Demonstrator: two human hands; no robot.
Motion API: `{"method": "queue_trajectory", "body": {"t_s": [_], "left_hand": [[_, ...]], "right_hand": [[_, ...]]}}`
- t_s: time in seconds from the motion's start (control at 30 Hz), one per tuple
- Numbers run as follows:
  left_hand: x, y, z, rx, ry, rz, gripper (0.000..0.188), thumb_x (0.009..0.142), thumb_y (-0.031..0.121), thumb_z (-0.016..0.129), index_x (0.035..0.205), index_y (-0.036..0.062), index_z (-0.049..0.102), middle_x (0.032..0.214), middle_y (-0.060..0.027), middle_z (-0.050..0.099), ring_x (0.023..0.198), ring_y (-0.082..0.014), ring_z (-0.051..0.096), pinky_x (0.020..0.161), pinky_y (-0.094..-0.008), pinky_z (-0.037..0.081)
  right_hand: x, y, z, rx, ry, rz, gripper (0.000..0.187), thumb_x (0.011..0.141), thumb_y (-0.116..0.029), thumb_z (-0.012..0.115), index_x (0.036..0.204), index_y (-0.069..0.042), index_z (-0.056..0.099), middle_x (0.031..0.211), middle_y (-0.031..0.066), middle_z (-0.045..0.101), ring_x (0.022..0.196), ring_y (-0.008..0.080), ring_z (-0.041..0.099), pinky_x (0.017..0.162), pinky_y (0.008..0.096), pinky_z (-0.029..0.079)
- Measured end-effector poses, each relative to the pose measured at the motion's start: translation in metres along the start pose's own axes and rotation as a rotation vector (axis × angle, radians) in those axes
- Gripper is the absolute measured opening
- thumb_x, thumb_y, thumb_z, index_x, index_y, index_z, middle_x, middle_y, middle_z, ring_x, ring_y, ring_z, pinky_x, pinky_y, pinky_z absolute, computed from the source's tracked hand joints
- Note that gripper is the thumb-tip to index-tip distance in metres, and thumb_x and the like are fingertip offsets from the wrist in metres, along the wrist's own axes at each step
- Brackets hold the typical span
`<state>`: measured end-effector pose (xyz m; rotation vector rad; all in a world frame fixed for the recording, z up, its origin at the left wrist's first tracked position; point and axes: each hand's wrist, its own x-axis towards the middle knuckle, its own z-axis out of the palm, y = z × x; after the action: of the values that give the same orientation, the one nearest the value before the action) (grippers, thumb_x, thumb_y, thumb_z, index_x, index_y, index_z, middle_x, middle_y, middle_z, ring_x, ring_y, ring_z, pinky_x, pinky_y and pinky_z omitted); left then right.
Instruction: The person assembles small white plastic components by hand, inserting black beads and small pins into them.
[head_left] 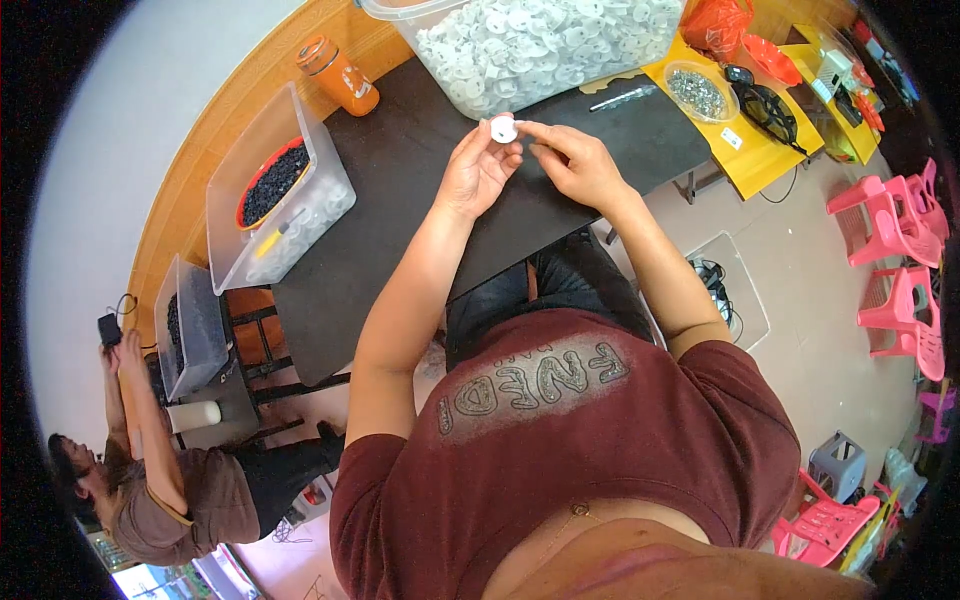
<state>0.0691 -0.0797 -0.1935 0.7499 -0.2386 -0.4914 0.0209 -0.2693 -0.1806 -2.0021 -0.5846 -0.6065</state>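
White disc (503,129) pinched in left hand (474,178), likely for steadiness; right hand (582,170) mostly curled, forefinger at its edge, grip unclear.

over the black worktop (390,175), the person's left-hand grip (476,176) pinches a white disc (503,129), the right-hand grip (583,172) at its edge.

Large grey block letters (562,376) stand across the maroon short-sleeved fabric shirt (600,465); white lettering (357,82) marks the orange cylindrical bottle (338,78); print on the small white rectangular label (731,138) is illegible.
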Motion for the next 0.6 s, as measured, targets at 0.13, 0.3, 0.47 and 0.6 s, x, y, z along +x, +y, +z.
{"method": "queue_trajectory", "body": {"t_s": [0.13, 0.3, 0.47, 0.6], "left_hand": [[0.0001, -0.0001, 0.0012, -0.008, 0.014, -0.009, 0.041, 0.1, 0.035, 0.056, 0.125, 0.0023, 0.058, 0.105, -0.01, 0.066, 0.089, -0.0163, 0.065, 0.078, -0.0288, 0.055], [0.0012, -0.0008, -0.0031, -0.023, 0.001, 0.008, 0.039, 0.099, 0.032, 0.058, 0.124, 0.002, 0.058, 0.102, -0.0091, 0.066, 0.089, -0.0167, 0.065, 0.079, -0.029, 0.055], [0.0009, -0.0003, -0.0036, -0.015, 0.006, 0.022, 0.035, 0.098, 0.025, 0.06, 0.124, 0.0017, 0.058, 0.101, -0.0078, 0.065, 0.091, -0.0179, 0.065, 0.08, -0.0298, 0.055], [0.0006, 0.0005, -0.0019, -0.023, 0.026, 0.006, 0.034, 0.097, 0.022, 0.061, 0.123, 0.0016, 0.058, 0.102, -0.0084, 0.065, 0.092, -0.0186, 0.064, 0.082, -0.0303, 0.055]], "right_hand": [[0.0, 0.0016, 0.0009, 0.019, 0.04, -0.021, 0.037, 0.087, -0.002, 0.065, 0.123, -0.011, 0.066, 0.09, 0.0111, 0.068, 0.071, 0.0183, 0.062, 0.066, 0.0298, 0.051], [0.0008, 0.0021, 0.0011, 0.016, 0.037, -0.044, 0.037, 0.087, -0.002, 0.065, 0.123, -0.01, 0.066, 0.09, 0.0109, 0.068, 0.07, 0.0174, 0.062, 0.066, 0.0289, 0.051], [0.002, 0.002, 0.0, 0.01, 0.023, 0.021, 0.035, 0.087, -0.005, 0.062, 0.121, -0.013, 0.066, 0.094, 0.0123, 0.069, 0.077, 0.0269, 0.065, 0.07, 0.0346, 0.053], [0.0036, 0.0053, 0.0004, 0.027, 0.048, 0.029, 0.034, 0.087, -0.006, 0.063, 0.121, -0.013, 0.066, 0.094, 0.0126, 0.069, 0.076, 0.0258, 0.065, 0.069, 0.0346, 0.053]]}}
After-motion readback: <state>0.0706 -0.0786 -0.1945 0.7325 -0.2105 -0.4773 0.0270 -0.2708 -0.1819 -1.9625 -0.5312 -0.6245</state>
